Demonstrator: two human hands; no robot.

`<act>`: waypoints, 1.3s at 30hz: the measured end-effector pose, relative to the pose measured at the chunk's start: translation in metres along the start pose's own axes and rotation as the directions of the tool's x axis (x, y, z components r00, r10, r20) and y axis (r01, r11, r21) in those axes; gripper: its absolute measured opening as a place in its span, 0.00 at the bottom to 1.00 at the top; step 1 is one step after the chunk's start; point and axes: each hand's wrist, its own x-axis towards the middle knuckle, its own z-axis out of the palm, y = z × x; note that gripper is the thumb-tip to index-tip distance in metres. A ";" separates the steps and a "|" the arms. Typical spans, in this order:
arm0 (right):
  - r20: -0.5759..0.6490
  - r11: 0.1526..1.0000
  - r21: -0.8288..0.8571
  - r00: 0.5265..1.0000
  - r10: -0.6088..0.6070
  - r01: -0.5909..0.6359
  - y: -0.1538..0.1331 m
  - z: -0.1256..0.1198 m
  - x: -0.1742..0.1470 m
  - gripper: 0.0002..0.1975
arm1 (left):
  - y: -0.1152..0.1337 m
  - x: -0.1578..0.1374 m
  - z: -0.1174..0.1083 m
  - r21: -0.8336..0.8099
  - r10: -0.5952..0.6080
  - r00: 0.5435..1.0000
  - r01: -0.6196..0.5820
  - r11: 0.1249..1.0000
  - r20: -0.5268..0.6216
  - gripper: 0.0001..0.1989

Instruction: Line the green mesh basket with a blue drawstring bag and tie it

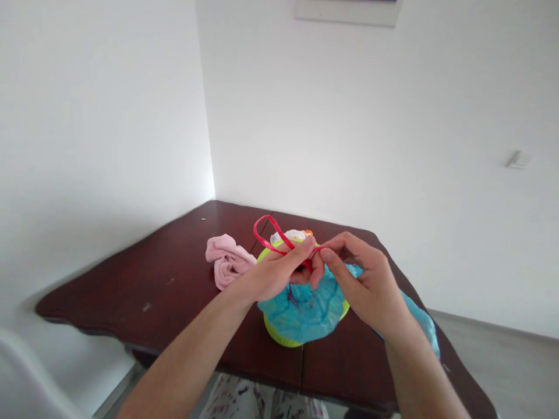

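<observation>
A red ribbon-like strip [262, 240] stretches between both hands, with a loop of it standing up at the left. My left hand [283, 269] is closed on the strip, thumb on top. Thumb and fingertips of my right hand [360, 270] pinch the strip's other part. Just below them, a crumpled blue plastic bag or film [301, 317] spreads over a lime-green bowl [279, 337] on the table. The hands partly hide the bowl's far side.
A folded pink cloth [229, 262] lies left of the bowl on the dark wooden table [144, 291]. Behind the bowl sits a white and orange item [294, 234]. More blue plastic [421, 320] lies near the right edge, under my right forearm. White walls enclose the back and left.
</observation>
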 end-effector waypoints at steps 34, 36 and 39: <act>-0.372 0.965 0.261 0.920 0.127 -0.028 0.019 0.020 -0.093 0.17 | 0.007 -0.005 0.006 -0.178 0.078 0.993 -0.062 0.982 0.086 0.31; -0.281 0.948 0.295 0.938 0.205 -0.119 0.017 0.021 -0.086 0.22 | 0.011 -0.010 0.015 -0.013 0.108 0.988 -0.107 0.994 0.113 0.30; -0.167 0.934 0.271 0.945 0.283 -0.232 0.018 0.030 -0.081 0.22 | 0.016 -0.017 0.023 0.330 0.212 0.976 -0.181 0.927 -0.059 0.25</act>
